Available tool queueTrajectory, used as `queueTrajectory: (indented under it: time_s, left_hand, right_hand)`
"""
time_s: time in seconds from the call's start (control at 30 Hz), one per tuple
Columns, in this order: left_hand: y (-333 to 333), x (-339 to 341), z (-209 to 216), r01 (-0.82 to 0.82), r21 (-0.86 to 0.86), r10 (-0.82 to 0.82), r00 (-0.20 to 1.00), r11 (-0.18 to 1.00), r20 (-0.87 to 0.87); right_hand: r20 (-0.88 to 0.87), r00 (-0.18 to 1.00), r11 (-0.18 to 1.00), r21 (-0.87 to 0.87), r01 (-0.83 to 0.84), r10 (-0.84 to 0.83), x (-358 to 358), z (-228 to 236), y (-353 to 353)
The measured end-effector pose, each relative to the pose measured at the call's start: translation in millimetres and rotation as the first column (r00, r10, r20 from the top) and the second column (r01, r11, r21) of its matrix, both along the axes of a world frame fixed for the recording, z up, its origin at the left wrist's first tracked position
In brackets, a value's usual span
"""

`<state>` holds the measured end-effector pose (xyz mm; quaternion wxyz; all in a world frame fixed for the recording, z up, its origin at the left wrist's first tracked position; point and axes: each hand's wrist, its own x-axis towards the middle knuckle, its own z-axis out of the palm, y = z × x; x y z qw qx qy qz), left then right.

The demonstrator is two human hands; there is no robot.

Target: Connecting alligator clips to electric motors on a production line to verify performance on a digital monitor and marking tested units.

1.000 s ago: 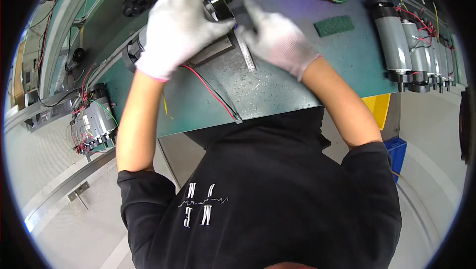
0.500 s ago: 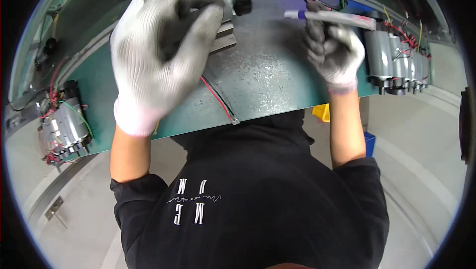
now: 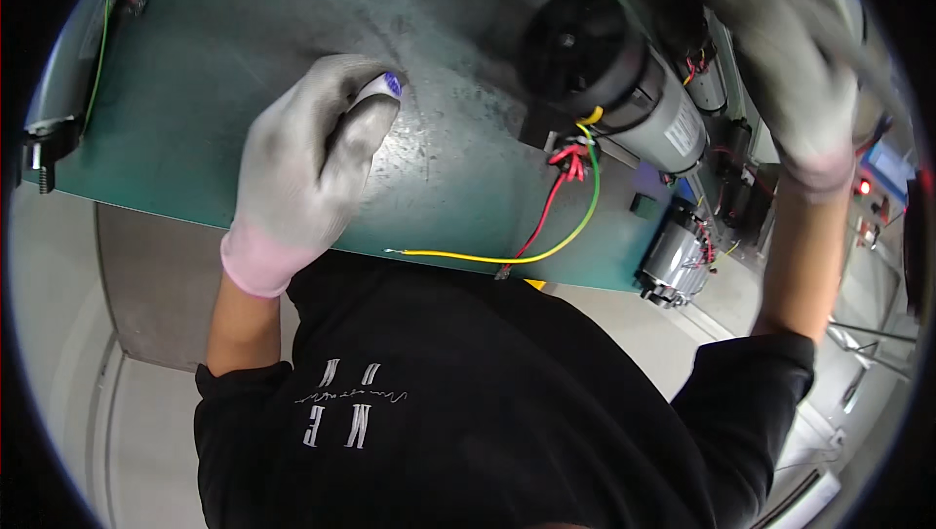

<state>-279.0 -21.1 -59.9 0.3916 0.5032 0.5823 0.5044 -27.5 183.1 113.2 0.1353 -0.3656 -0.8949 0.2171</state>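
At 10 o'clock, the gloved left hand (image 3: 300, 160) pinches a purple-ended white piece (image 3: 387, 86) between thumb and curled fingers. The right hand (image 3: 801, 80), at 2 o'clock, is blurred; its opening and grip cannot be told. Between them, toward 1 o'clock, lies a motor (image 3: 629, 90).

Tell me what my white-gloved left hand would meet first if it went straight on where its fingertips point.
The left hand would probably first meet the round black end of the gray cylindrical motor, though depth is unclear.
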Motion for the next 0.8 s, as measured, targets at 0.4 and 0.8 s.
queueTrajectory:
  time_s: [0.4, 0.8]
  left_hand:
    - [-0.3, -4.1, -22.1, 0.196, 0.190, -0.196, 0.980, 0.962, -0.017]
    - [-4.7, -4.9, -18.8, 0.234, 0.153, -0.227, 0.972, 0.960, -0.062]
  right_hand:
    - [0.886, 0.140, 0.888, -0.454, 0.074, 0.442, -189.9, -30.1, -9.1]
    - [0.966, 0.144, 0.972, -0.226, 0.057, 0.216, -193.4, -23.8, -31.8]
